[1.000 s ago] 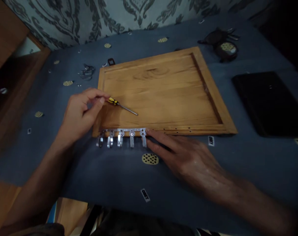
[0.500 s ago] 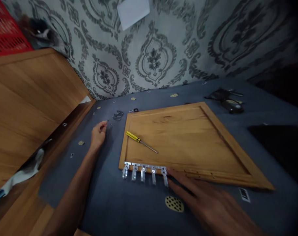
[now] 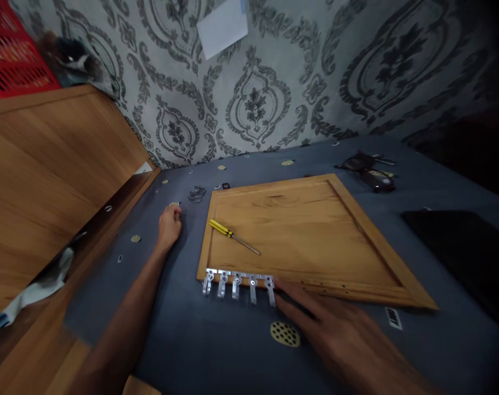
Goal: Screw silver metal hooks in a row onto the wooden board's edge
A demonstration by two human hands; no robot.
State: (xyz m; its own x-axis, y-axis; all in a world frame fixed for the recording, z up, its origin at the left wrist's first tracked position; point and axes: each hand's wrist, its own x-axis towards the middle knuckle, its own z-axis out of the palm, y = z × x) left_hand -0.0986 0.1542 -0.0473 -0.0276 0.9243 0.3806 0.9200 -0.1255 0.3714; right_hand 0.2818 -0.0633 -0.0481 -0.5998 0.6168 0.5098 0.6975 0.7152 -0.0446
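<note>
A metal hook rail (image 3: 237,278) with several silver hooks lies along the near edge of a framed wooden panel (image 3: 299,225). My right hand (image 3: 335,323) is at the rail's right end, its fingertips closed about the last hook. On the blue cloth left of the panel, my left hand (image 3: 169,224) is closed, fingertips curled together beside some tiny pieces (image 3: 186,209). Whatever it may hold is hidden. A yellow-handled screwdriver (image 3: 233,236) rests on the panel, its tip pointing towards the near right. Small dark holes show in the panel's near edge, right of the rail.
A small pile of wire-like metal pieces (image 3: 197,193) lies beyond my left hand. Sunglasses (image 3: 368,171) and a flat black object (image 3: 459,252) are to the right. A wooden cabinet (image 3: 60,164) stands at left with a red basket (image 3: 17,52) on top. Patterned wallpaper backs everything.
My left hand has moved slightly right, towards the tiny pieces, and its fingers have curled downward. My right hand stays at the rail's end. The view has shifted a little.
</note>
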